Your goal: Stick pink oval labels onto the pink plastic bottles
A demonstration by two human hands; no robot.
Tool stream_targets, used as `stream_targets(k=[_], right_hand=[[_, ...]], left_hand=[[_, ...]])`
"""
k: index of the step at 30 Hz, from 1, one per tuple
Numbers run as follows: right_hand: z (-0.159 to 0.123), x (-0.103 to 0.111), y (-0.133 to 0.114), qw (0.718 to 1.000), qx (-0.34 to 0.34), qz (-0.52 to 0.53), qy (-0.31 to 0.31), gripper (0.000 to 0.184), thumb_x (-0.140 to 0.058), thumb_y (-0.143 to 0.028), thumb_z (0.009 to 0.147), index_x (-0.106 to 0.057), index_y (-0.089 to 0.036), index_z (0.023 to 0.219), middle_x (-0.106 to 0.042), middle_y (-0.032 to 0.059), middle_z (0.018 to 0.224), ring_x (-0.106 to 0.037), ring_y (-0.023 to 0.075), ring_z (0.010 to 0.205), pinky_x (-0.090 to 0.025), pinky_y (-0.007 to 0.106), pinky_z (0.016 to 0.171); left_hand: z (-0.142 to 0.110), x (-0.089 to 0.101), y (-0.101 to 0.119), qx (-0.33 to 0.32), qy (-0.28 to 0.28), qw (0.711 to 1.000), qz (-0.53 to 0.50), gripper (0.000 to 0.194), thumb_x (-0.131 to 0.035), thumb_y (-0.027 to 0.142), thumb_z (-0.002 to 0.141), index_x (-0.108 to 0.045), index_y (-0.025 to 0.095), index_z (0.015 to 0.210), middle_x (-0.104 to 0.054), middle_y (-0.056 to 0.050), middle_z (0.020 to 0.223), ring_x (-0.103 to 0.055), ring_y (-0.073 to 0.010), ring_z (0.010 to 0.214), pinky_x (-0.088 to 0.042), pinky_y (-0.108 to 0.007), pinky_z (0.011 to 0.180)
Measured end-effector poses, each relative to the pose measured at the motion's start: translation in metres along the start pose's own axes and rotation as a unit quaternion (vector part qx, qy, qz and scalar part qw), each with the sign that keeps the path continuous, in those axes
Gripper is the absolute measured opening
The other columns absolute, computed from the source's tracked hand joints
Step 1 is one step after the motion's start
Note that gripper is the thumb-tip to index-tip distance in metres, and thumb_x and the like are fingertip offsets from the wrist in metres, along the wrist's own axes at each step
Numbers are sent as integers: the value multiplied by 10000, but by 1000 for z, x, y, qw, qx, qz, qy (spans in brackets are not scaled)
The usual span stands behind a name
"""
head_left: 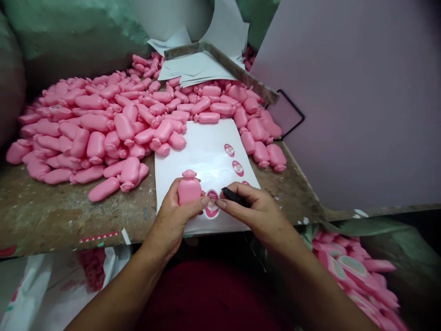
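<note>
A small pink plastic bottle [189, 190] stands upright in my left hand [172, 209], its fingers wrapped round the side and its thumb across the front. Between both hands is an oval pink-and-white sticker [212, 204]; the left thumb tip and the fingertips of my right hand [253, 207] meet its edges. A black pen-like tool [235, 196] is also gripped in my right hand, its tip pointing left. Under the hands lies a white sticker sheet [206, 147], with oval stickers [237, 168] along its right side.
A large heap of pink bottles [93, 122] covers the table's left and back. Paper sheets [196, 66] lie inside a wooden edge strip [237, 71]. Labelled bottles [354, 266] fill a bag at lower right. A pale panel [351, 105] rises on the right.
</note>
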State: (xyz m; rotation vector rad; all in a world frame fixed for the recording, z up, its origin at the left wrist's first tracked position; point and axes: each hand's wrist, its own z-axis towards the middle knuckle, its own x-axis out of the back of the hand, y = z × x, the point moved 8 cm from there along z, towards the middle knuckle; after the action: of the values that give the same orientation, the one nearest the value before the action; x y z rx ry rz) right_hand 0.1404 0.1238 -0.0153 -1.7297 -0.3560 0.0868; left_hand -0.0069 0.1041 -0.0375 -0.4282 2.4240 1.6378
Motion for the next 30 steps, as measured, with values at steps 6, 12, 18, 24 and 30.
stream_targets(k=[6,12,18,24,30], right_hand=[[-4,22,4,991,-7,72,114,237,-777,-395,740,-633,-210,705,-465,-41,649,-354,109,590,-279,263,546],[-4,-18,8,981,-91,173,-7,314,-804,-455,702,-627,-196,727,-402,-61,597,-277,82,528,-203,240,475],[-1,-28,6,983,-85,161,-29,326,-774,-460,728,-587,-201,665,-377,-77,525,-252,76,484,-222,240,460],[3,-30,7,984,-85,155,-33,351,-790,-478,699,-577,-203,652,-361,-84,506,-237,78,487,-181,247,457],[5,-33,5,985,-85,147,-33,388,-775,-524,690,-550,-213,631,-338,-83,501,-267,86,488,-215,252,463]], left_hand=[[0,7,-1,24,43,997,-58,443,-830,277,721,-613,223,1102,-667,-51,1165,-688,-167,885,-550,-267,727],[-8,-14,-9,131,-11,968,-214,327,-529,467,963,-623,190,1111,-702,-62,982,-684,-155,805,-562,-248,644],[-11,-20,-9,127,-29,967,-218,442,-374,521,1008,-605,185,1178,-704,-70,892,-695,-176,807,-570,-272,677],[-12,-17,-11,110,-29,972,-208,468,-409,557,988,-612,188,1193,-700,-69,889,-687,-177,830,-555,-264,690],[-10,-13,-9,97,-18,979,-178,506,-486,603,941,-620,189,1201,-701,-83,985,-673,-189,899,-547,-266,707]])
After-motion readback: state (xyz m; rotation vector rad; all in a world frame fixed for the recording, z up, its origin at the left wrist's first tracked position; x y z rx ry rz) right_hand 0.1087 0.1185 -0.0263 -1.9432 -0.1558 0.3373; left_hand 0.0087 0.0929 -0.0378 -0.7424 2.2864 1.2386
